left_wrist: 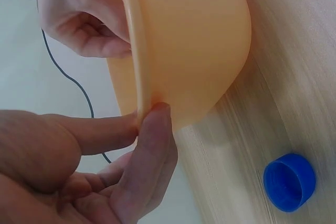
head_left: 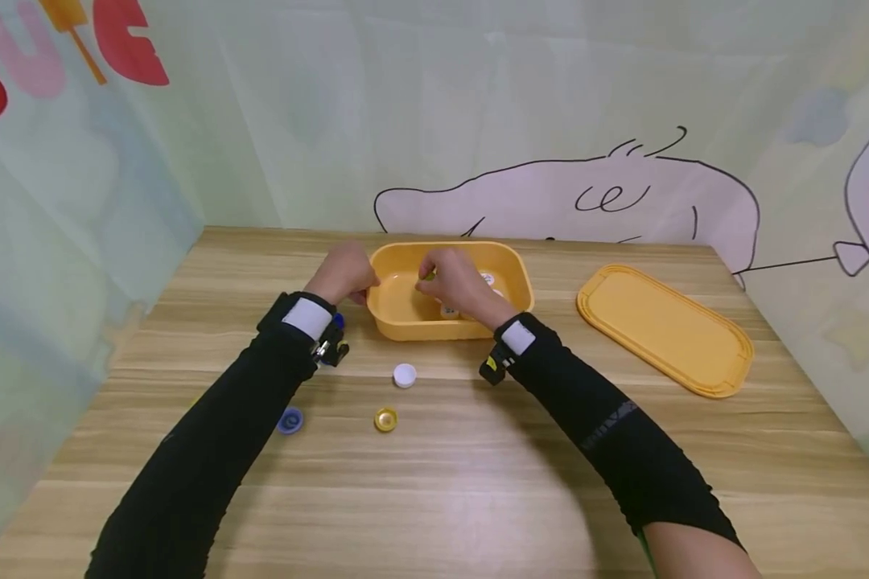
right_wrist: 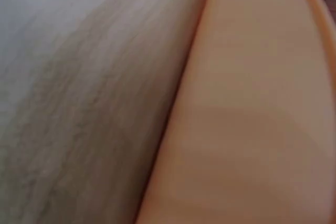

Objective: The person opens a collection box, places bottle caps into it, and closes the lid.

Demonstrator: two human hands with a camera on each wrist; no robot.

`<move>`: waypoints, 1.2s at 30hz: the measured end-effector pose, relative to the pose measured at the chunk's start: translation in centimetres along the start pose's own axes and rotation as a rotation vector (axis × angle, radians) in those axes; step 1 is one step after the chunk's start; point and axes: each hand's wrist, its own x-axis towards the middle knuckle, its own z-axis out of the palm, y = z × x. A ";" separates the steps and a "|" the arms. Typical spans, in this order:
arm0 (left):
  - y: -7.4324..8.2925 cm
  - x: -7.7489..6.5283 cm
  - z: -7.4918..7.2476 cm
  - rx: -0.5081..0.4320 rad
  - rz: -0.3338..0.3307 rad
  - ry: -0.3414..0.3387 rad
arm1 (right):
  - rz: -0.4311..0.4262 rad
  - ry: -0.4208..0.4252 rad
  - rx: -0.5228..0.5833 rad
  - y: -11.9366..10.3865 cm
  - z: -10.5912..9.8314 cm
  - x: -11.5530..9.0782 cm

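A yellow plastic box point(head_left: 434, 330) stands on the table near its far edge, with several white bottle caps point(head_left: 449, 312) inside on the right. My left hand point(head_left: 343, 273) pinches the rim at the box's left end between thumb and fingers, as the left wrist view shows closely. Reaching over the near wall, my right hand point(head_left: 455, 279) is inside the box and pinches a small yellow-green cap point(head_left: 430, 275), mostly covered by the fingers. The right wrist view is filled by the box's outer wall point(right_wrist: 252, 103); the right hand is out of that frame.
A dark blue cap point(left_wrist: 290, 183) lies beside the box, close to the left wrist. Nearer on the table are a white cap point(head_left: 405, 375), a yellow cap point(head_left: 386, 419) and a blue cap point(head_left: 290, 420). The yellow lid point(head_left: 666, 330) lies flat to the right. A printed curtain point(head_left: 434, 121) hangs behind.
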 end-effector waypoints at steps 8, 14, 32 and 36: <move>0.5 0.0 0.4 -0.005 0.002 0.006 | 0.045 -0.063 -0.038 0.4 0.1 0.5; 1.0 0.0 0.6 0.018 0.002 0.007 | 0.015 -0.079 -0.146 0.5 0.2 0.7; 1.1 0.0 0.9 0.022 -0.002 0.000 | 0.011 -0.076 -0.299 0.9 0.4 0.8; 1.2 0.1 0.8 0.014 0.009 -0.002 | -0.009 -0.073 -0.284 0.5 -0.5 0.3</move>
